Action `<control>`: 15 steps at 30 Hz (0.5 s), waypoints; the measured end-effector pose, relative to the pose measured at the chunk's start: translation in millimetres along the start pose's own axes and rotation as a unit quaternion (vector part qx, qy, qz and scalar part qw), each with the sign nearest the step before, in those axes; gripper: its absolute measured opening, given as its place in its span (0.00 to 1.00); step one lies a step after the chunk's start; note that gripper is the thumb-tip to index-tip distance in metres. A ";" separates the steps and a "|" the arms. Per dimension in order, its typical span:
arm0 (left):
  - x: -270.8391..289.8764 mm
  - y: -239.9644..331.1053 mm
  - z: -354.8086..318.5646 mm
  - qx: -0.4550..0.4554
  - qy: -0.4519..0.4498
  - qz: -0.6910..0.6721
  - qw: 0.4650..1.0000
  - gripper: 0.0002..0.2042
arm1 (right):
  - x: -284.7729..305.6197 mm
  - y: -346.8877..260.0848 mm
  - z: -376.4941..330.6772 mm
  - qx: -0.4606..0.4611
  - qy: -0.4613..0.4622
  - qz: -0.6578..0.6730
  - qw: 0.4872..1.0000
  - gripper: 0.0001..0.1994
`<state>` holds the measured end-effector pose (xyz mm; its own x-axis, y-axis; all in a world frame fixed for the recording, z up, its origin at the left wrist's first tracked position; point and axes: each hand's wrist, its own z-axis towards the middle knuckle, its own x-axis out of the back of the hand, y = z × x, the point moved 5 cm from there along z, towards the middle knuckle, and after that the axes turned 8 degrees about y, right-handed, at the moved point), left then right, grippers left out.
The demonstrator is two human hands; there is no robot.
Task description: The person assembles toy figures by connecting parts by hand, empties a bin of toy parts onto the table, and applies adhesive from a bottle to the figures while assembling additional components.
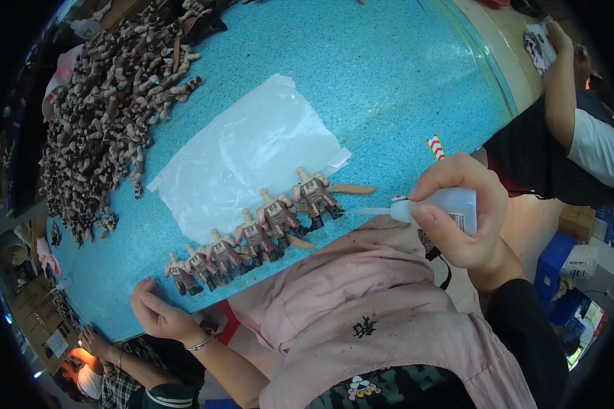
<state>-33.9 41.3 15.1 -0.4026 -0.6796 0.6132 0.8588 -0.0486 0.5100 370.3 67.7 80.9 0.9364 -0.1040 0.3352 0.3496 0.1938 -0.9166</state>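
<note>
A big blue table (389, 75) filled most of the view. A clear plastic sheet (245, 153) was taped flat in the middle of it. Far to the left sat a huge pile of small brown toy parts (106, 116). A thin brown stick (353, 189) lay on the table just right of the sheet. Off to the right, another person's arm (563, 88) reached out, with a white sleeve (595, 144). Blue boxes (551, 269) stood low on the right.

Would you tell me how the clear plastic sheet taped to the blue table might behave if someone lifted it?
The plastic sheet looks thin and wrinkled, so it is probably floppy and very light. Tape at its corners would likely resist lifting, and its glossy surface may be slippery.
</note>
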 end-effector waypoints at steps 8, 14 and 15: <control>7.6 4.1 7.5 -0.002 0.038 -0.012 0.999 0.11 | 1.6 -3.9 4.9 0.018 0.013 -0.008 1.000 0.07; 1.7 11.0 10.6 0.002 0.016 -0.009 1.000 0.08 | 29.4 30.7 18.8 -0.049 0.153 0.098 0.982 0.11; 3.1 12.5 9.5 -0.005 0.008 -0.009 1.000 0.07 | 32.8 34.7 30.3 -0.083 0.154 0.131 0.976 0.12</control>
<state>-27.4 45.6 29.1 -0.4133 -0.6900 0.5942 0.8545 -0.0683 0.5149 414.1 100.5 66.6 0.9307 -0.3648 0.0259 0.0647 0.0945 -0.9934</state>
